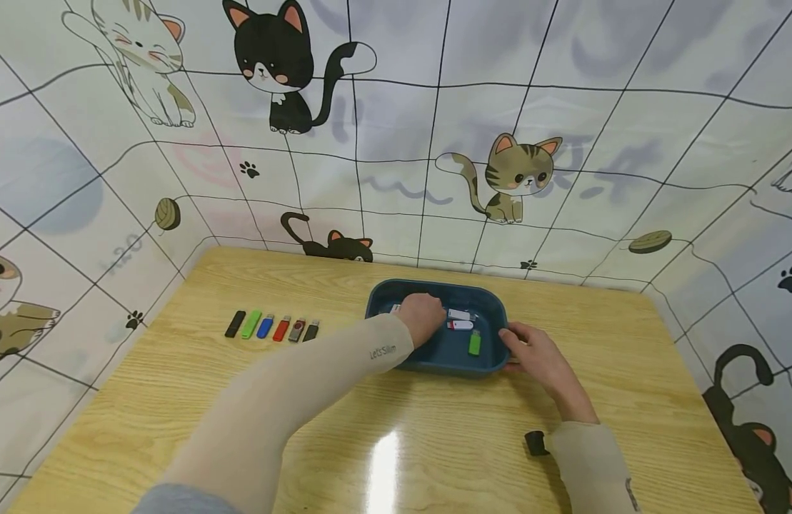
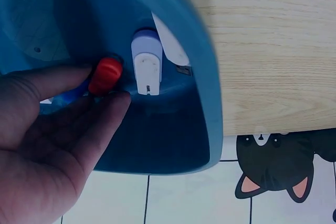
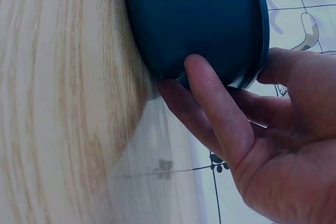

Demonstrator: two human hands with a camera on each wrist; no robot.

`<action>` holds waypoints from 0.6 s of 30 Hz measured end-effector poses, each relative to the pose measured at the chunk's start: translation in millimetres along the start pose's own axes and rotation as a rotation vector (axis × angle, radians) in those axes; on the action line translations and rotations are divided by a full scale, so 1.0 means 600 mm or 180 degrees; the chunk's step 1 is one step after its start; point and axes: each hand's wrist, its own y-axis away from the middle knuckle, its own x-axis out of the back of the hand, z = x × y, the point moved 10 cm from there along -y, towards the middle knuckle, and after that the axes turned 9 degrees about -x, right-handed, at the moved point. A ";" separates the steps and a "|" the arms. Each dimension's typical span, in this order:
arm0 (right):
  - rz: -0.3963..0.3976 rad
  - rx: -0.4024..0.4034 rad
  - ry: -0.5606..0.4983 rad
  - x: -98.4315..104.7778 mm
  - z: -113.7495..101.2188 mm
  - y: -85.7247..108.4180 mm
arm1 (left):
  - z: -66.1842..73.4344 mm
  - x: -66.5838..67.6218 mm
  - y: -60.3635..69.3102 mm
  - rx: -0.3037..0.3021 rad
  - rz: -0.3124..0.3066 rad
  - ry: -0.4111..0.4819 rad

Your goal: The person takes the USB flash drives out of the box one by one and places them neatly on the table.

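A dark blue plastic bin [image 1: 434, 365] stands on the wooden table with several USB sticks inside. My left hand [image 1: 421, 318] reaches down into its left part. In the left wrist view, the thumb and a finger pinch a red USB stick [image 2: 106, 76], beside a blue one [image 2: 76, 94] partly hidden by the hand. A white and lilac USB stick [image 2: 147, 64] lies close by. My right hand [image 1: 540, 357] holds the bin's right end, thumb at the rim and fingers against the outer wall [image 3: 194, 24]. A green USB stick [image 1: 475, 343] and a white and red one [image 1: 460, 325] lie in the bin.
Left of the bin, several USB sticks form a slanting row, from a black one [image 1: 235, 324] to a dark grey one [image 1: 311, 330]. A small black object [image 1: 535, 443] sits beside the right sleeve. Cat-print cloth [image 1: 396, 178] rises behind the table [image 1: 331, 442].
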 end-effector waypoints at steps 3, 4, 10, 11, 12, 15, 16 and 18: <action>-0.0007 0.0000 -0.0012 -0.001 0.001 0.000 | 0.000 -0.003 -0.001 0.0108 -0.0006 0.0162; -0.0011 -0.0003 -0.0009 -0.001 0.000 0.001 | 0.000 -0.003 -0.002 0.0145 -0.0002 0.0223; -0.0010 -0.0022 0.0031 -0.001 0.001 0.001 | 0.008 -0.004 -0.002 0.0246 0.0038 0.0322; -0.0008 -0.0021 0.0036 -0.001 0.001 0.000 | 0.010 -0.004 -0.003 0.0245 0.0039 0.0269; -0.0008 -0.0018 0.0035 -0.001 0.001 0.000 | 0.010 -0.003 -0.003 0.0245 0.0033 0.0216; -0.0006 -0.0004 0.0037 -0.001 0.000 0.000 | 0.008 -0.004 -0.003 0.0244 -0.0021 0.0066; -0.0008 -0.0001 0.0033 -0.001 0.000 0.000 | 0.007 -0.003 -0.003 0.0247 -0.0023 0.0054; -0.0003 0.0000 0.0035 0.000 -0.001 0.000 | 0.004 0.000 -0.002 0.0214 -0.0013 -0.0009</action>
